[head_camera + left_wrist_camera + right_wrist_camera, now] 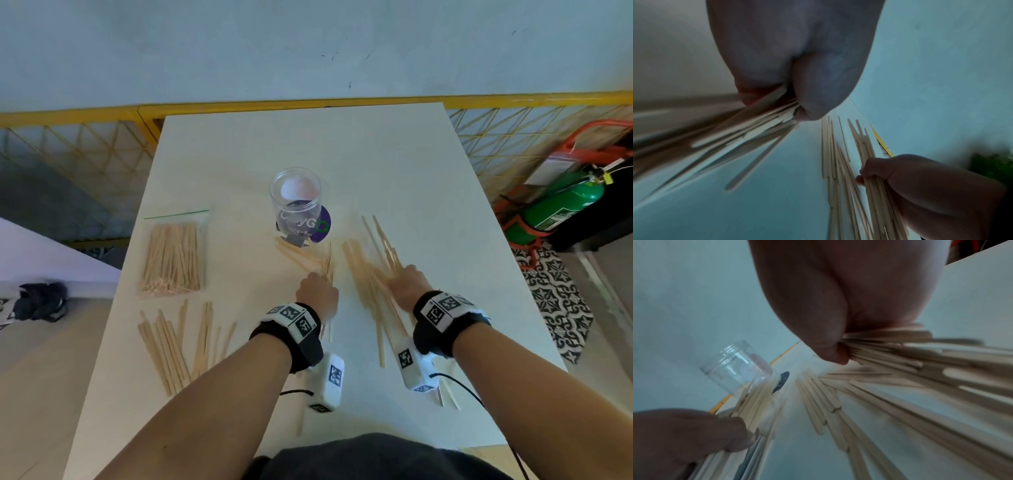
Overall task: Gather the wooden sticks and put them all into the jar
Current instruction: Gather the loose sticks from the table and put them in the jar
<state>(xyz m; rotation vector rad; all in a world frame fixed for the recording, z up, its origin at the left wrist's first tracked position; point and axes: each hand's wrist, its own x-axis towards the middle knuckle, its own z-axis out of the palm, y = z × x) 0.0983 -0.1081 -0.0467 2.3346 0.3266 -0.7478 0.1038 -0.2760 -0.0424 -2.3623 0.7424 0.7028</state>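
A clear jar [296, 198] [736, 365] stands upright and open on the white table [376, 164], on a purple disc. My left hand [317, 296] [797, 65] grips a bundle of wooden sticks [748, 129] just in front of the jar. My right hand [409, 284] [849, 305] grips another bundle of sticks [900, 350] to the right. More loose sticks [363, 267] lie fanned on the table between and under my hands, and a few sticks [296, 253] lie at the jar's base.
A zip bag full of sticks [173, 257] lies at the left, with a loose group of sticks [178, 342] in front of it. A green cylinder in a red stand [561, 205] stands off the table's right side. A yellow railing [85, 116] runs behind.
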